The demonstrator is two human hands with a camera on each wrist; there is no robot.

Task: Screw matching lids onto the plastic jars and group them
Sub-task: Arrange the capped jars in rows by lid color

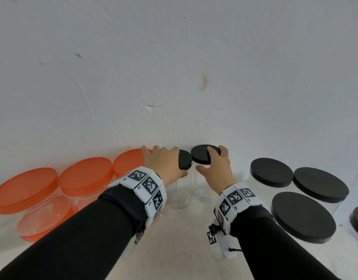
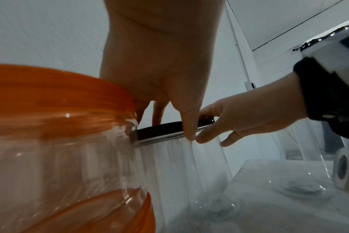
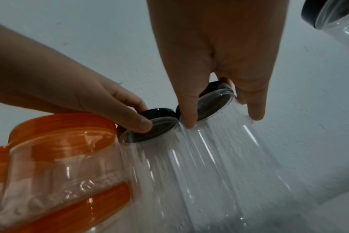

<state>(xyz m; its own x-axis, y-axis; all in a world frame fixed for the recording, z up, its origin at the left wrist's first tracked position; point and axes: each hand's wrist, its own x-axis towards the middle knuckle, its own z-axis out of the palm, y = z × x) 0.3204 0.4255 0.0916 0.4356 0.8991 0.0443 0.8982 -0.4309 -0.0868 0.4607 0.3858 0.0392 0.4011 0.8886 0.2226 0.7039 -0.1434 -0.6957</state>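
Note:
Two tall, narrow clear jars stand side by side against the wall, each with a small black lid. My left hand (image 1: pixel 167 161) grips the left jar's lid (image 1: pixel 185 159) from above, thumb on its near rim. My right hand (image 1: pixel 214 161) grips the right jar's lid (image 1: pixel 202 154), which looks slightly tilted. In the right wrist view the right lid (image 3: pixel 213 102) sits on its clear jar (image 3: pixel 229 157), touching the left lid (image 3: pixel 159 112). The left wrist view shows the black lid (image 2: pixel 161 130) edge-on under my thumb.
Several orange-lidded clear jars (image 1: pixel 85 174) stand grouped at the left along the wall. Wider black-lidded jars (image 1: pixel 303 216) stand grouped at the right. The white wall (image 1: pixel 174 77) rises right behind the two narrow jars. An orange-lidded jar (image 2: pixel 60 141) crowds the left wrist.

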